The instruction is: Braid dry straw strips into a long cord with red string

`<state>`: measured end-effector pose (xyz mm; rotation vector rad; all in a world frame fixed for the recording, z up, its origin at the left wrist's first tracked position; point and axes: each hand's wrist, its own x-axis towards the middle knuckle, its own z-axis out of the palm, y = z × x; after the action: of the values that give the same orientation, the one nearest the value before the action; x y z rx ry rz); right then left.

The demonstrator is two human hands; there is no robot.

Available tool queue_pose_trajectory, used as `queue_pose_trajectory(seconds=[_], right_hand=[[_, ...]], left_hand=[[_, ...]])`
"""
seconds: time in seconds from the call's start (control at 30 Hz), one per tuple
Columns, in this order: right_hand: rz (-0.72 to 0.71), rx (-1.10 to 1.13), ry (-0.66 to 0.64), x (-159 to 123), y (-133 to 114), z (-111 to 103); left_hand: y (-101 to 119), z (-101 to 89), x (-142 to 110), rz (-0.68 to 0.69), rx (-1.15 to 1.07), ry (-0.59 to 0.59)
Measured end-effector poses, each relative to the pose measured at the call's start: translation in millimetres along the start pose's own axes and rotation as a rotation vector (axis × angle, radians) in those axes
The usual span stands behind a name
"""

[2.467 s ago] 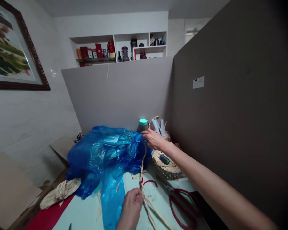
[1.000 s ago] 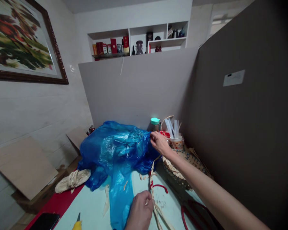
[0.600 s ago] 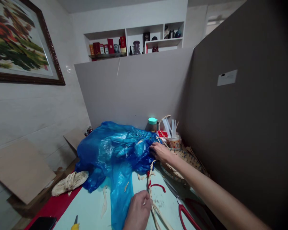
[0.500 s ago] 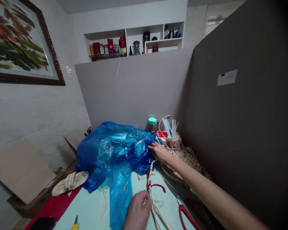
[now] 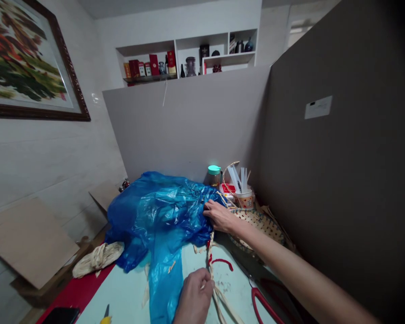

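My left hand (image 5: 195, 290) is closed in a pinch on a pale braided straw cord (image 5: 211, 265) at the front of the table. Loose strands (image 5: 222, 303) trail from the braid below those fingers, and a red strip (image 5: 224, 262) curves out beside it. Farther back, my right hand (image 5: 220, 217) grips the right edge of a large crumpled blue plastic bag (image 5: 162, 207), its fingertips partly hidden by the film. The braid's far end passes out of sight near that hand.
Red-handled scissors (image 5: 263, 306) lie at the right by a woven basket (image 5: 258, 222). A paper cup of straws (image 5: 245, 199) and a green-lidded jar (image 5: 213, 175) stand behind. At left are a straw bundle (image 5: 98, 259), a phone (image 5: 61, 315) and a yellow-handled tool (image 5: 105, 318).
My right hand has moved slightly left with the bag's edge. The bag's hanging front part has shifted left, and its top has refolded. My left hand stays on the braid.
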<state>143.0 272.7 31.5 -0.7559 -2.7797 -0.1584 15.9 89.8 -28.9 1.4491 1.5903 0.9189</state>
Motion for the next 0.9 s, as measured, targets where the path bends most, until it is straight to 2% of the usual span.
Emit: queue_pose_trajectory(seconds=[0.13,0.33,0.57,0.7,0.9], right_hand=[[-0.009,-0.022,-0.033,-6,-3,-1],[0.025,-0.065,-0.181,-10,-5,-6],[0.256,-0.161,-0.063,30,0,-35],[0.369,-0.182,-0.136,49,8,-26],[0.474,-0.210,-0.191,52,17,-5]], left_hand=[[3,0.5,0,-0.028,0.021,0.017],[1,-0.4,-1,0.012,0.046,-0.012],[-4,0.8,0,0.019,0.054,-0.010],[-6,0.4,0,0.024,0.069,-0.014],[-7,1.5,1,0.029,0.070,-0.003]])
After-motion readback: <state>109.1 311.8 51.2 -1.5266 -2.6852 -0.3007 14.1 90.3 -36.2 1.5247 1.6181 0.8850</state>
